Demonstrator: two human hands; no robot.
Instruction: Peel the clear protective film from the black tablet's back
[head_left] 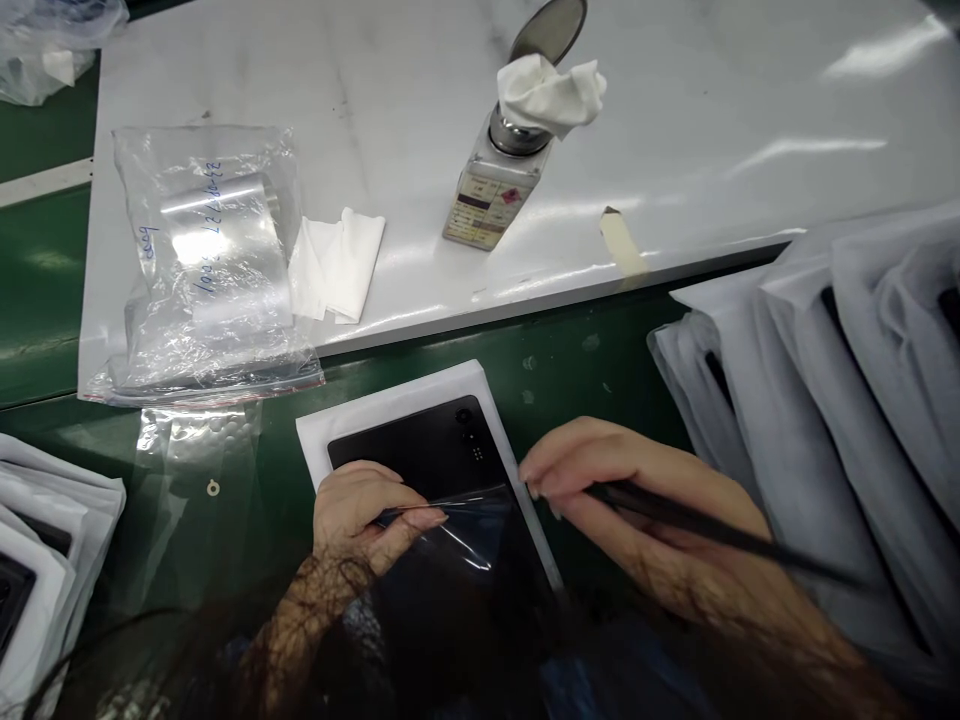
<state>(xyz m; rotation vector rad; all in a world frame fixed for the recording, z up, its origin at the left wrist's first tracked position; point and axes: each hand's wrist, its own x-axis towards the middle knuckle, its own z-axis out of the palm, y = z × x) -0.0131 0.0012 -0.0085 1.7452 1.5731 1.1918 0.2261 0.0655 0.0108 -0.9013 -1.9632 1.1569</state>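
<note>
A black tablet [405, 435] lies back side up on a white foam sleeve [469, 380], its camera at the upper right corner. My left hand [367, 510] pinches the edge of a clear film [480, 515] between thumb and fingers. That film is raised at its upper edge and covers the tablet's lower part. Just right of the sleeve, my right hand [637, 490] is closed around long black tweezers [720, 532], which point back toward the wrist. Its fingertips are pressed together; whether they hold anything small cannot be made out. Dark hair hides the tablet's near end.
On the white board [390, 90] stand a metal can [491, 195] topped by a crumpled white cloth [551, 95], a bagged film roll [225, 250] and a folded wipe [337, 265]. Wrapped tablets [787, 400] lean at right; more sleeves [82, 500] lie left. A small ring [213, 488] rests nearby.
</note>
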